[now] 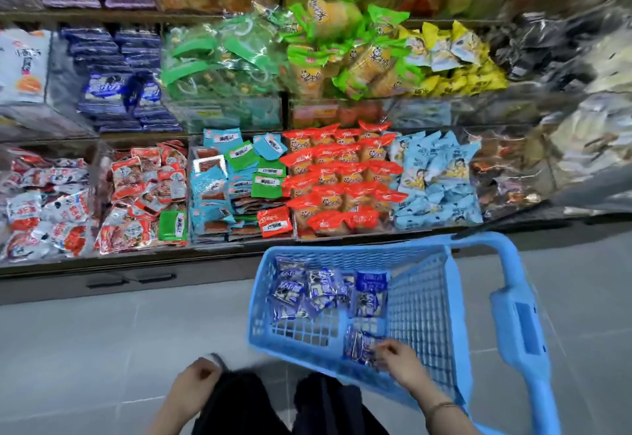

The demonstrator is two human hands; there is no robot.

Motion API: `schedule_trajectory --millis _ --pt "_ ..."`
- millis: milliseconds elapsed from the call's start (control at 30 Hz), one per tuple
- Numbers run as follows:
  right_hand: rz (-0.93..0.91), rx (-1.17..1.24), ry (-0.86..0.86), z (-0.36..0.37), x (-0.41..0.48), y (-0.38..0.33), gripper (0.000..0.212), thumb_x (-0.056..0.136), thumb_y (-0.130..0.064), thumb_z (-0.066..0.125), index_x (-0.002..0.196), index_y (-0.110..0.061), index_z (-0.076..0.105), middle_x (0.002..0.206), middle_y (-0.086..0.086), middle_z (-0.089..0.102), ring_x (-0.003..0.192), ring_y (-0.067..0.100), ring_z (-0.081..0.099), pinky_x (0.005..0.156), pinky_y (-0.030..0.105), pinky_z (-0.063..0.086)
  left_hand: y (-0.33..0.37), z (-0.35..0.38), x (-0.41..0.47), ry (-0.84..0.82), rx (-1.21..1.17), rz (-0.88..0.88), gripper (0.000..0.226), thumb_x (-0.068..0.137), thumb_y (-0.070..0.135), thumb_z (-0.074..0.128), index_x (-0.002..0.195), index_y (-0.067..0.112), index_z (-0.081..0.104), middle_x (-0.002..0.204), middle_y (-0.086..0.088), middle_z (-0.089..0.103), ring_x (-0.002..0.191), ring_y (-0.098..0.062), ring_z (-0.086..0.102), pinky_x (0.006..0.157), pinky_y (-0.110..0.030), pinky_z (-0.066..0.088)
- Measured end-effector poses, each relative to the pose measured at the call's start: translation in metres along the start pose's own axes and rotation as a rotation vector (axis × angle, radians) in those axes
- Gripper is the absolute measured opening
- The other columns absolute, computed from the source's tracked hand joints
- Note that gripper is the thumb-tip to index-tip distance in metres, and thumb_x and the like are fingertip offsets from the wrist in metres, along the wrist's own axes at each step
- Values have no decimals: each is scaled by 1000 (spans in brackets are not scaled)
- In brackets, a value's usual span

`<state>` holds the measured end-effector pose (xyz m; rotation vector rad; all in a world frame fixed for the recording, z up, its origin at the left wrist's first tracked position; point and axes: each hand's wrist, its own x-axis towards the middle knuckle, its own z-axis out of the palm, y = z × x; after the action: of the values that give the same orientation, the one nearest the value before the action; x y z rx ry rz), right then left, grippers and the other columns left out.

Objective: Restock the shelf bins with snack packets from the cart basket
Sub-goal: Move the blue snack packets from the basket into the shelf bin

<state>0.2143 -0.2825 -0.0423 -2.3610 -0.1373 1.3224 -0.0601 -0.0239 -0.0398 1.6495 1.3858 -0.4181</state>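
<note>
Both hands low in frame. Right hand [402,364] pinches a blue snack packet [359,345] inside the blue cart basket [420,297], near its close wall. Left hand [195,388] curled beside dark trousers [239,400]; blurred, grasp cannot be told. More blue packets [307,291] lie farther in; stocked shelf bins [239,116] beyond.

Floor [102,349]: grey tiles, pale grout lines, near left to far right.
Plinth [51,284]: dark strip at the floor's far edge, left.
Handles [157,278]: two, black, side by side on the plinth.
Trousers [239,404]: black, near centre.
Wristband [441,406]: thin, brown, near right.
</note>
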Motion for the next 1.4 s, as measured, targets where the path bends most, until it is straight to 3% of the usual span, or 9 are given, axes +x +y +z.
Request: schedule_trajectory --millis 200,400,500,600,800,1067,1167,1267,1400 --pt "-45 -129 -66 -12 40 21 33 98 -13 45 72 -32 42 69 -8 50 56 3 47 51 10 37 15 26 23 36 -76 -63 14 82 3 69 81 16 64 86 -9 68 92 -31 66 82 -31 45" --pt "25 -242 -105 11 105 45 18 97 -14 48 92 -9 64 89 4 60 77 12 55 69 20 45 46 62 79 123 -34 -5 53 92 12 59 139 -2 41 138 -19 48 124 -35 50 100 -40 41" --pt "24 -352 -131 27 133 59 18 96 -17 46 99 -10 62 97 4 62 84 14 58 76 26 45 62 79 109 198 -91 -19 32 93 12 55 121 -2 52 112 -19 60 94 -33 59 74 -37 46" --pt "-35 -415 -79 37 156 67 20 98 -30 42 85 -22 55 86 2 61 69 7 56 60 10 45 69 97 128 293 -123 -101 15 95 17 51 92 2 50 78 -17 58 68 -31 56 60 -35 40" --pt "-7 -722 -149 54 186 79 57 92 -7 48 145 -11 27 151 12 28 135 28 34 107 35 34 57 116 138 541 -6 -35 20 93 21 46 77 12 41 60 -5 50 57 -32 50 54 -36 40" --pt "-121 -703 -158 56 185 72 32 84 -26 64 112 -16 53 120 7 46 112 23 48 86 27 41 65 113 131 547 -35 -15 15 93 19 47 102 8 52 91 -15 61 89 -40 58 72 -44 48" --pt "-136 -305 -134 49 178 52 23 79 -10 66 83 -26 51 91 1 59 84 20 59 69 27 42 79 116 119 599 -20 352 52 86 26 48 129 -3 46 126 -20 51 119 -35 45 101 -46 37" --pt "-255 -133 -217 37 169 27 44 74 2 67 76 -40 51 82 -8 60 78 16 59 69 22 43 103 136 109 317 128 633 60 85 43 51 135 11 43 134 -5 48 126 -18 39 105 -27 33" --pt "-363 -118 -325 26 163 -4 44 74 1 67 85 -39 52 92 -7 63 87 11 61 79 18 46 131 169 118 -294 520 532 71 80 50 61 143 28 35 134 5 49 123 -15 47 99 -28 43"
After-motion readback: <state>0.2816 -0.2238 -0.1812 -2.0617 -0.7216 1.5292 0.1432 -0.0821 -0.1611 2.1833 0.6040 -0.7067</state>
